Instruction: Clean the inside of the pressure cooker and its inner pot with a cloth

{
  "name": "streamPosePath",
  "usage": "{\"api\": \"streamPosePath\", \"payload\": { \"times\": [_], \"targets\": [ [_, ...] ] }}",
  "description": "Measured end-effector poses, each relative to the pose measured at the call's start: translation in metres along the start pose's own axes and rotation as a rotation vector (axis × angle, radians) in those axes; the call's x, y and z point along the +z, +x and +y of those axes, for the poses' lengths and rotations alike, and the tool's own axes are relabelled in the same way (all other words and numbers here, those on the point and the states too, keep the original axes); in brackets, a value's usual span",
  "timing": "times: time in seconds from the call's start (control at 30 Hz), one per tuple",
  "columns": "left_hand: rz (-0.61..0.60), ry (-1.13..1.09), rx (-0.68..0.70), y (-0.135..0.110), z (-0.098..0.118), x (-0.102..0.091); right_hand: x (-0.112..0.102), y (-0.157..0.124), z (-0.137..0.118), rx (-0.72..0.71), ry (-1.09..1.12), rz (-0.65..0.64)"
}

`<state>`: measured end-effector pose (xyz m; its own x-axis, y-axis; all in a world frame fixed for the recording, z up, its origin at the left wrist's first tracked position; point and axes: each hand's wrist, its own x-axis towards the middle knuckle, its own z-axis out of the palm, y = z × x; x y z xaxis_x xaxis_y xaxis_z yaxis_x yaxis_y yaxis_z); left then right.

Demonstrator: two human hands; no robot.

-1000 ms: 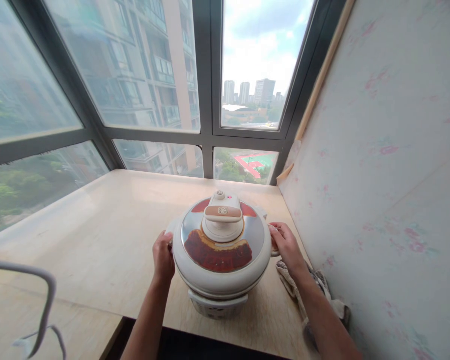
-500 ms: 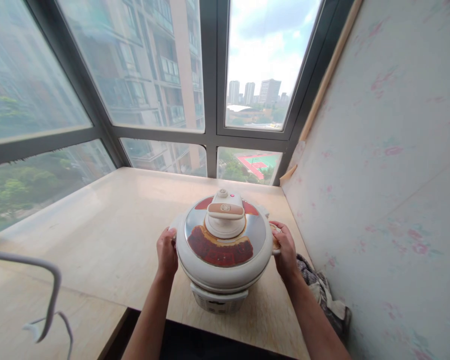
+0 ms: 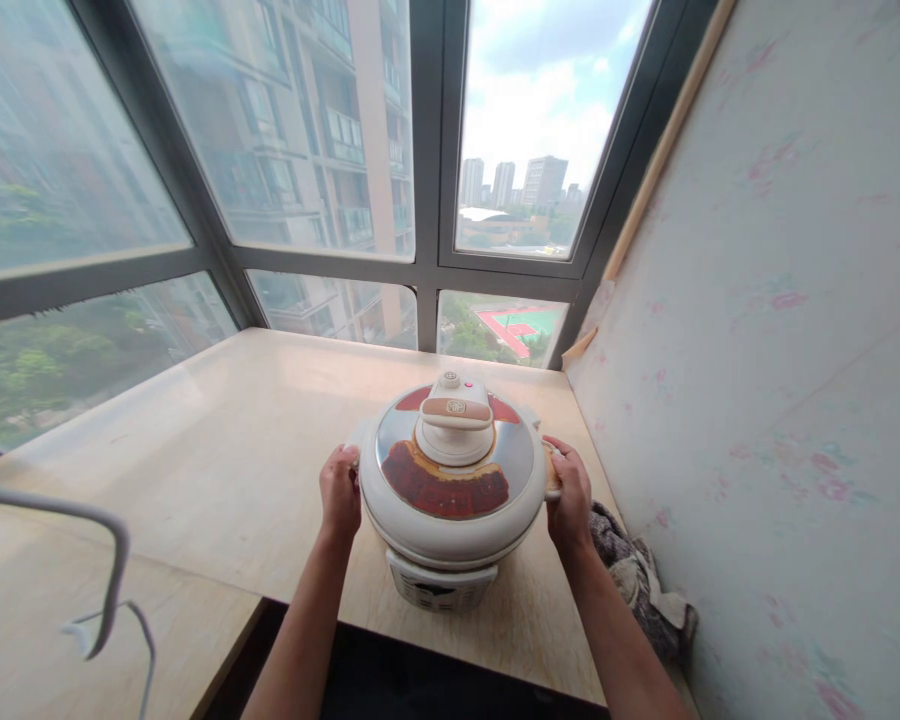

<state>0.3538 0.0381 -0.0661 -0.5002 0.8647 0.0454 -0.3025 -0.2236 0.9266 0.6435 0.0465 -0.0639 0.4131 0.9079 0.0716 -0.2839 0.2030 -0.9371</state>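
A white electric pressure cooker (image 3: 450,545) with a round lid, patterned red and silver on top, is between my hands. On the lid sits a raised knob handle with a tan band (image 3: 456,412). My left hand (image 3: 340,490) is closed around the cooker's left side handle, which is mostly hidden by the fingers. Wrapped around the right side handle (image 3: 552,470) is my right hand (image 3: 571,495). The cooker is upright over the pale wooden surface (image 3: 195,430); I cannot tell whether its base touches the wood.
A crumpled grey cloth (image 3: 637,570) lies against the floral wallpapered wall (image 3: 780,350) at the right. A bent grey metal tube (image 3: 116,560) juts in at the lower left. Grey-framed windows (image 3: 427,180) stand behind the surface, whose front edge has a dark gap below.
The view has shifted slightly, so the whole scene sits a little differently. Both hands keep hold of the cooker's handles, and the cooker appears almost unmoved on the surface.
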Motion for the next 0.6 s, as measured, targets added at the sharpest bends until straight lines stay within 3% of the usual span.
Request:
{"api": "streamPosePath", "payload": {
  "times": [0.6],
  "targets": [
    [0.007, -0.060, -0.018, 0.003, -0.014, -0.009, -0.011, 0.002, 0.006, -0.024, -0.076, -0.034]
  ]
}}
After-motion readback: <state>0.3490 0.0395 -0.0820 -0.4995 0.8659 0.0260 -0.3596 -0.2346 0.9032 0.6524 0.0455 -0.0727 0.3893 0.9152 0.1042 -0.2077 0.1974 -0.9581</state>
